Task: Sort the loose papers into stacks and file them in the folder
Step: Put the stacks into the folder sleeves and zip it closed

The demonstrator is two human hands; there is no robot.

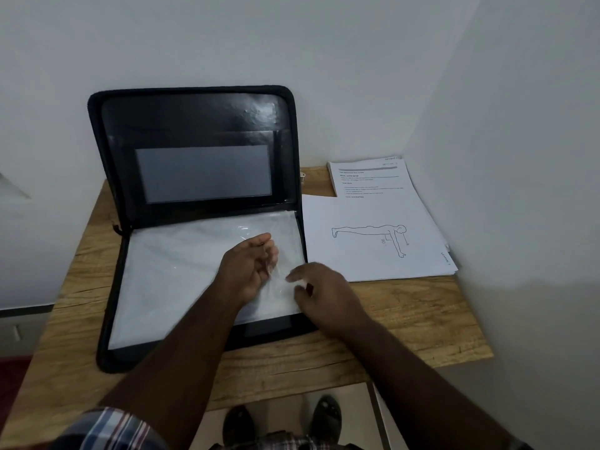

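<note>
Left hand (248, 269) curled, pinching the clear plastic sleeve (181, 274) inside the open black zip folder (194, 118); right hand (319, 295) right beside, fingertips on that sleeve's edge. White printed paper stacks (373, 241) just past the right hand, on the wooden table (406, 316).

Head cam, fwd-down, close over table (406, 319)

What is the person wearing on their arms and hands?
Nothing on the hands: the left hand and right hand are bare, with no gloves or rings showing. The forearms are uncovered. A plaid sleeve in blue, red and white sits high on the left arm.
</note>
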